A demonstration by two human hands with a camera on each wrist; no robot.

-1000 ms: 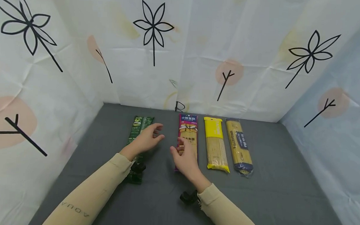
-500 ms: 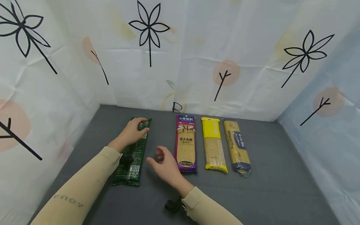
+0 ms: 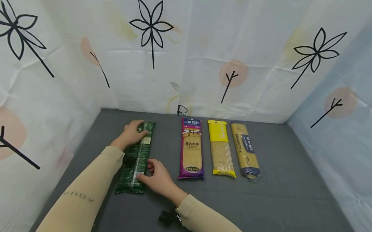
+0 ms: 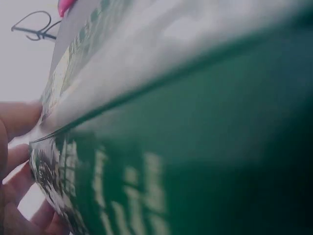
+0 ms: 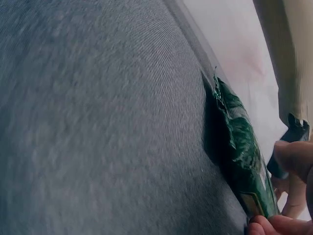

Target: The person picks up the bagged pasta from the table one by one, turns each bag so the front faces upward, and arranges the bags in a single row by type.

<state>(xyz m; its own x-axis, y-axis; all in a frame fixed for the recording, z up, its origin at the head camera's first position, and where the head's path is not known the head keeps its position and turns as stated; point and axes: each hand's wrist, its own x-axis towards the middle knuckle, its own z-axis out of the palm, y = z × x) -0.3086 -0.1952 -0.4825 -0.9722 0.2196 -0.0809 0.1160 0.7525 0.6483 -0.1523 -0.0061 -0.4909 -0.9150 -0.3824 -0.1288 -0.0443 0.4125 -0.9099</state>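
A long green pasta packet [image 3: 138,155] lies on the left of the grey table, its printed back with a barcode facing up. My left hand [image 3: 131,133] grips its far end, thumb on top; in the left wrist view the fingers [image 4: 17,183] curl around the packet's end. At the near right edge is my right hand [image 3: 159,178], thumb over the barcode area and fingertips touching the side. In the right wrist view those fingertips [image 5: 266,225] meet the packet's edge, and the thumb [image 5: 293,154] looks slightly off its surface.
To the right lie a purple pasta packet [image 3: 192,150], a yellow pasta packet [image 3: 222,148] and a clear-and-blue spaghetti packet [image 3: 245,150], side by side on the grey table [image 3: 282,180]. Printed white cloth [image 3: 201,38] walls the back and sides.
My left hand has moved left and taken hold of the green packet's far end, and the packet has shifted slightly. My right hand has come leftward from the purple packet to the green one.
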